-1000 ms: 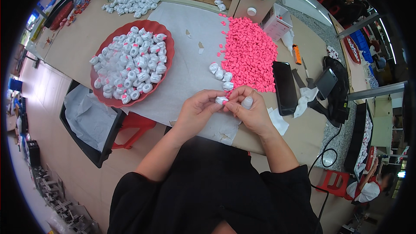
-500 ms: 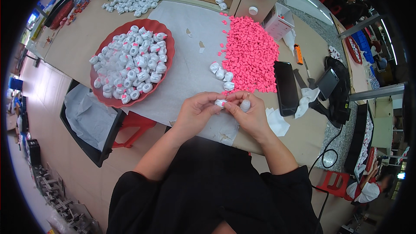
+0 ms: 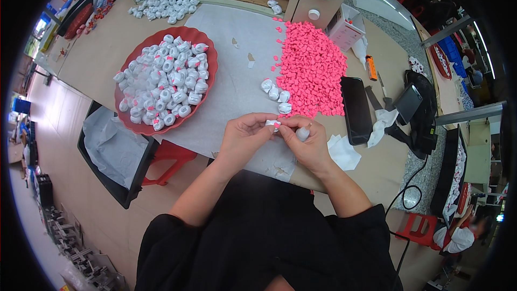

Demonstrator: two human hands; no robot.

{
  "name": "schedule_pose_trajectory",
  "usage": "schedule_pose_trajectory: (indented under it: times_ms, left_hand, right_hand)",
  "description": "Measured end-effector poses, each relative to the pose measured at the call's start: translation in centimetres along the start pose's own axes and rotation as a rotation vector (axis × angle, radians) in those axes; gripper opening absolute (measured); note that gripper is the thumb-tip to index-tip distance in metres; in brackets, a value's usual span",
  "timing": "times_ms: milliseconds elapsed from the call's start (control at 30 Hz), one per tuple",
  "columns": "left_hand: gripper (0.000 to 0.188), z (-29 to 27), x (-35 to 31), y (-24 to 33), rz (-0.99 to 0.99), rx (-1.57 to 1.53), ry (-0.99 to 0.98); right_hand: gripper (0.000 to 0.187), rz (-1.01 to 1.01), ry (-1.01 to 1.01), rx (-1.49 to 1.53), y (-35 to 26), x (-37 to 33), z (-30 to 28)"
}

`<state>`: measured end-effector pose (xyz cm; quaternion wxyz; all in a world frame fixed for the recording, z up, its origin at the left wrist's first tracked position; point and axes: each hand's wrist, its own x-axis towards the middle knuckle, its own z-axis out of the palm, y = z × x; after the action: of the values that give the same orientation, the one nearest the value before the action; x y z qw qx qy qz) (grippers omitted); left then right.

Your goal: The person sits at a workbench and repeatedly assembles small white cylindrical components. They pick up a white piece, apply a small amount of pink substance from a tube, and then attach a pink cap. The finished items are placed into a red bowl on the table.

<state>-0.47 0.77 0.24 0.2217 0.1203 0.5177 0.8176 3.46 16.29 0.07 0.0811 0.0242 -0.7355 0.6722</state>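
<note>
Above the table's near edge my two hands meet fingertip to fingertip at a small white rounded piece point(image 3: 272, 123) with a pink spot on it. My left hand point(image 3: 245, 139) is closed, pinching the piece from its left side. My right hand point(image 3: 312, 148) presses thumb and forefinger to the pink spot, and its curled fingers also keep hold of a small whitish translucent bottle point(image 3: 303, 133), mostly hidden. Just beyond lie several similar white pieces point(image 3: 273, 93), beside a broad heap of tiny pink pieces point(image 3: 312, 67).
At left, a red scalloped bowl point(image 3: 214, 75) is heaped with white pieces, some pink-spotted. More white pieces point(image 3: 161, 0) lie at the back. To the right are a black phone point(image 3: 356, 110), an orange lighter point(image 3: 371, 68), crumpled tissue point(image 3: 344, 152) and a white box point(image 3: 344, 28). A black tray point(image 3: 129, 196) stands lower left.
My fingers have shifted slightly around the white piece, and its pink spot now shows more. The bottle stays in my right hand. The whole view has moved a little.
</note>
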Motion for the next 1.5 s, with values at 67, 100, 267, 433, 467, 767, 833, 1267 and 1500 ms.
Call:
schedule_pose_trajectory:
  times_ms: [67,100,267,433,467,767,833,1267,1500]
  left_hand:
    - [0.02,-0.04,0.02,-0.25,-0.003,0.014,0.018]
    - [0.02,-0.07,0.04,-0.41,-0.005,0.02,0.027]
    - [0.02,-0.36,0.18,-0.87,-0.02,0.007,0.04]
    - [0.02,-0.01,0.27,-0.43,-0.049,-0.005,0.046]
    - [0.02,0.0,0.28,-0.41,-0.048,-0.011,0.044]
    - [0.02,0.2,0.3,-0.07,-0.056,-0.024,0.043]
    - [0.02,0.22,0.3,-0.01,-0.057,-0.03,0.036]
    - [0.02,0.17,0.3,-0.17,-0.065,-0.012,0.046]
    - [0.02,0.2,0.26,-0.19,-0.073,-0.01,0.049]
  right_hand:
    - [0.01,-0.088,0.005,-0.087,0.31,-0.05,-0.05]
    - [0.01,-0.117,0.006,-0.121,0.28,-0.09,-0.02]
    - [0.01,-0.255,0.033,-0.254,0.08,-0.03,0.34]
    - [0.01,-0.246,0.034,-0.261,0.1,-0.07,0.31]
    - [0.01,-0.247,0.035,-0.262,0.11,-0.07,0.33]
    - [0.01,-0.253,0.03,-0.279,0.01,-0.04,0.36]
    - [0.01,-0.25,0.026,-0.28,0.03,-0.05,0.36]
    - [0.011,-0.27,0.03,-0.285,0.19,-0.04,0.32]
    - [0.012,-0.294,0.035,-0.297,0.17,-0.08,0.33]
